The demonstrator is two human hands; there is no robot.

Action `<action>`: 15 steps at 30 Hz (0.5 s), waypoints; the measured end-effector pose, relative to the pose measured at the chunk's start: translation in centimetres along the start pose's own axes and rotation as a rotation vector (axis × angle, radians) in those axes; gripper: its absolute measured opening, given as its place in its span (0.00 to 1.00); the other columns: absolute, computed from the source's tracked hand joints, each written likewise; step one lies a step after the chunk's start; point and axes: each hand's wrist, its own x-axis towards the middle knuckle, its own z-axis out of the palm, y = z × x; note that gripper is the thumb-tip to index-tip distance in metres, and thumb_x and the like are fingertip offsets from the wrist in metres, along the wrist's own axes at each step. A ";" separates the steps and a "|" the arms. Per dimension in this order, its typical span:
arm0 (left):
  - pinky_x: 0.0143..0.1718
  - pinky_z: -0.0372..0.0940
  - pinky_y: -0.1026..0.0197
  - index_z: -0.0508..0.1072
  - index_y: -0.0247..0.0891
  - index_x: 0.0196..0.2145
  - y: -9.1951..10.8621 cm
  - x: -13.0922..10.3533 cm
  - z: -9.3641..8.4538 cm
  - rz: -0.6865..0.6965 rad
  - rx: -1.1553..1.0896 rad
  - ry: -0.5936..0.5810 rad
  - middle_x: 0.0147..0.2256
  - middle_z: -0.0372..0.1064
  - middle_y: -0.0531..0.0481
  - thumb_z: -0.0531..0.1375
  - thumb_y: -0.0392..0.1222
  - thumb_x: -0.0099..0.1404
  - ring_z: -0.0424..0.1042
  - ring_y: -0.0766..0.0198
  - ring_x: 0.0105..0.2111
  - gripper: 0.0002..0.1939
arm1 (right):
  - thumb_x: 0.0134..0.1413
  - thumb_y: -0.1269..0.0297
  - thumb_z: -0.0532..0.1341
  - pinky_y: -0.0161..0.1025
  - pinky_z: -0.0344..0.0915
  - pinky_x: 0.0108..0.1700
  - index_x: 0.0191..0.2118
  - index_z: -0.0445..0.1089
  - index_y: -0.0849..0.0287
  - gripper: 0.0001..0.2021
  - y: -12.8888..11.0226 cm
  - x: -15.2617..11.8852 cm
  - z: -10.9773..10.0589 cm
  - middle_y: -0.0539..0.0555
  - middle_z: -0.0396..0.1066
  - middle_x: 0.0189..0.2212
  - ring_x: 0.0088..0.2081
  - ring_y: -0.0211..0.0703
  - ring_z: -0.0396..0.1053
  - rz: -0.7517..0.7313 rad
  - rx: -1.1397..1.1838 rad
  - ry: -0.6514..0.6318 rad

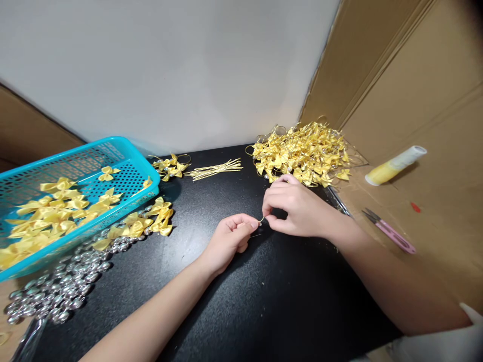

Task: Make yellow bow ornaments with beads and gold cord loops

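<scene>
Over the middle of the black tabletop, my left hand (231,239) pinches a thin gold cord (261,220) between thumb and fingers. A short end of it sticks out below those fingertips. My right hand (296,207), thumb and forefinger closed, grips the same cord just to the right. Most of the cord is hidden in the hands. Behind my right hand lies a heap of yellow satin bows with gold loops (302,151). Straight gold cords (215,170) lie in a loose bundle near the wall.
At left, a turquoise basket (145,173) holds yellow bows (60,211). Shiny silver beads (71,281) and more bows (162,216) lie along its front. To the right, pink-handled snips (394,235) and a yellow-and-white tube (396,166) rest on cardboard. A white wall (188,75) stands behind.
</scene>
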 end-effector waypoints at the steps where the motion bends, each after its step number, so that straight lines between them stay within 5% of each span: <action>1: 0.16 0.41 0.70 0.71 0.35 0.26 0.0 0.0 0.0 0.000 0.001 -0.003 0.14 0.45 0.64 0.68 0.50 0.53 0.41 0.76 0.15 0.15 | 0.50 0.73 0.59 0.43 0.51 0.51 0.26 0.66 0.59 0.05 -0.1 0.0 0.0 0.48 0.71 0.26 0.32 0.38 0.66 -0.001 0.003 -0.006; 15: 0.16 0.41 0.71 0.71 0.35 0.27 -0.1 0.0 0.0 0.007 -0.020 -0.006 0.14 0.46 0.64 0.67 0.48 0.54 0.41 0.76 0.15 0.14 | 0.48 0.75 0.59 0.43 0.52 0.52 0.34 0.66 0.58 0.07 -0.2 0.0 -0.3 0.48 0.72 0.31 0.37 0.39 0.68 0.040 0.108 -0.054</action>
